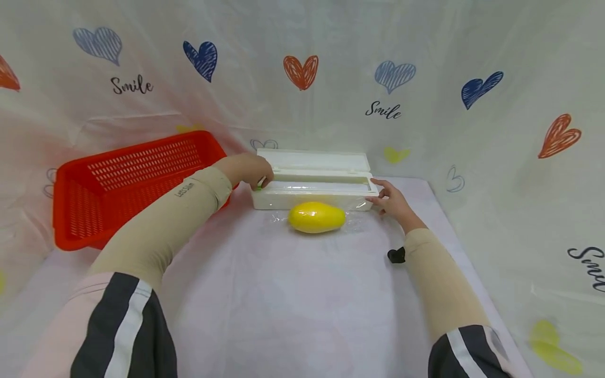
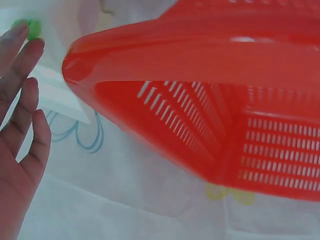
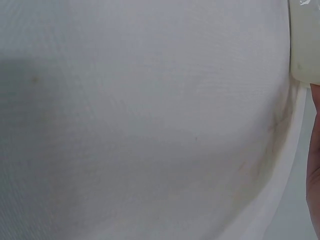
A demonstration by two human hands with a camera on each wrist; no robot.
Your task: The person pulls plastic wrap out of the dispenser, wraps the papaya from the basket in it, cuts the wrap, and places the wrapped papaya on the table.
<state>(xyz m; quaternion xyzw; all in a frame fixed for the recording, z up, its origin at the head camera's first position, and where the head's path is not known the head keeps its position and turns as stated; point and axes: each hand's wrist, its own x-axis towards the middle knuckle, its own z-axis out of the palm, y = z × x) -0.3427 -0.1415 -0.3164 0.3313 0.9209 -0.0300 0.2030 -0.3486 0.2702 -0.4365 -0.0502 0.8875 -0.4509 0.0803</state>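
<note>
A white cling film dispenser box [image 1: 271, 201] stands near the back of the table with its lid [image 1: 314, 159] raised. At its left end my left hand [image 1: 248, 168] pinches a small green slider [image 2: 34, 29] between thumb and fingertips. The right hand [image 1: 396, 203] grips the right end of the box, fingers on top and thumb at the front. Clear film comes down over the front of the box. On that film, just before the box, lies a smooth yellow mango-shaped fruit [image 1: 316, 217]. Most of the right hand is outside the right wrist view.
A red slotted plastic basket [image 1: 71, 210] stands to the left, its near corner close to my left wrist and forearm. White cloth [image 1: 293, 294] covers the table. A printed curtain [image 1: 340, 31] with hearts hangs behind the box and along the right side.
</note>
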